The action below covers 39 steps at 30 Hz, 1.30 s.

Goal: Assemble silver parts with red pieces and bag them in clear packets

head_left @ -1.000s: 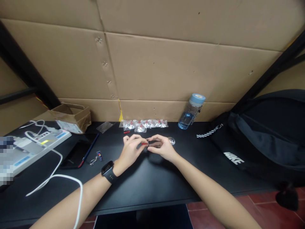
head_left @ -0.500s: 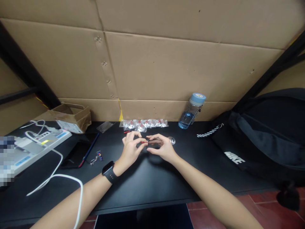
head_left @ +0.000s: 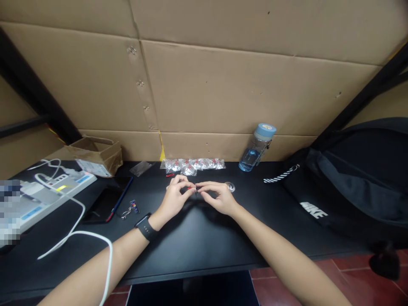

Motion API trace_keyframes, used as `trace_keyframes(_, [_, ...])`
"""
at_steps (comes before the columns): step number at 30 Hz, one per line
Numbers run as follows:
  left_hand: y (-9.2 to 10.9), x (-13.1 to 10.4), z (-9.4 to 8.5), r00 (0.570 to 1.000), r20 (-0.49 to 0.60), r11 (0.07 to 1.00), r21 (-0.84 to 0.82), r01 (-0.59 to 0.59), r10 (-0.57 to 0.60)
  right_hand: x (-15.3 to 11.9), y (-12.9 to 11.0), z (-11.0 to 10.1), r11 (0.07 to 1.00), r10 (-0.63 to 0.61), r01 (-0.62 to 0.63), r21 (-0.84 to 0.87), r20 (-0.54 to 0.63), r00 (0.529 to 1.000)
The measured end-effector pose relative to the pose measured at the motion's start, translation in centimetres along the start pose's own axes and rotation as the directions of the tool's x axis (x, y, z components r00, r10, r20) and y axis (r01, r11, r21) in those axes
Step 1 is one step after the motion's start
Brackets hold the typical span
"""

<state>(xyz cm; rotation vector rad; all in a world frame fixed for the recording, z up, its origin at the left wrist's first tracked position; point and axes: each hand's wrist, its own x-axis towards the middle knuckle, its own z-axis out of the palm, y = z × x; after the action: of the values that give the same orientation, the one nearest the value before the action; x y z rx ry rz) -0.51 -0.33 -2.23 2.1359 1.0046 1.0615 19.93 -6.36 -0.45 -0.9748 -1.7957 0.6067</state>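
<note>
Above the middle of the black table (head_left: 191, 246), my left hand (head_left: 174, 196) and my right hand (head_left: 219, 197) meet at a small thin disc (head_left: 196, 189) seen nearly edge-on. Fingertips of both hands pinch it, and a bit of red shows by the left fingers. A round silver disc (head_left: 230, 186) lies just behind my right hand. Several silver discs with red parts in clear bags (head_left: 188, 168) form a row at the back. Near them lies a small red piece (head_left: 170, 175).
A blue-capped bottle (head_left: 256, 148) stands at the back right, beside a black bag (head_left: 357, 182). On the left are a phone (head_left: 106, 202), a keyring (head_left: 130, 209), a power strip (head_left: 54, 197), a white cable (head_left: 92, 235) and a cardboard box (head_left: 97, 155).
The fingers of both hands have come closer together around the disc, which looks slightly turned. My right fingers are straighter, and the small red piece is more exposed.
</note>
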Motion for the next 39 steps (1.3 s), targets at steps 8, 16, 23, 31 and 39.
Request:
trace_keyframes(8, [0.6,-0.2,0.3,1.0,0.019,1.0,-0.008,-0.003,0.004,0.2,0.8,0.5,0.998,0.021,-0.026,-0.052,-0.091,0.996])
trace_keyframes(16, [1.0,-0.4,0.2,1.0,0.012,1.0,0.01,0.006,-0.006,0.0,0.9,0.9,0.969,-0.085,0.064,-0.238,-0.08,0.993])
trace_keyframes(23, [1.7,-0.4,-0.2,1.0,0.002,0.995,0.101,0.002,-0.002,-0.3,1.2,1.0,0.941,-0.127,0.109,-0.319,-0.034,0.991])
trace_keyframes(31, [1.5,-0.3,-0.5,0.998,0.053,0.996,0.076,-0.05,0.046,-0.3,1.1,1.0,0.941,-0.099,0.084,-0.328,-0.029,0.995])
trace_keyframes(39, [2.1,-0.6,-1.1,0.975,0.146,0.96,0.201,-0.195,0.168,-0.2,1.0,0.8,0.894,-0.157,0.106,-0.436,-0.081,0.984])
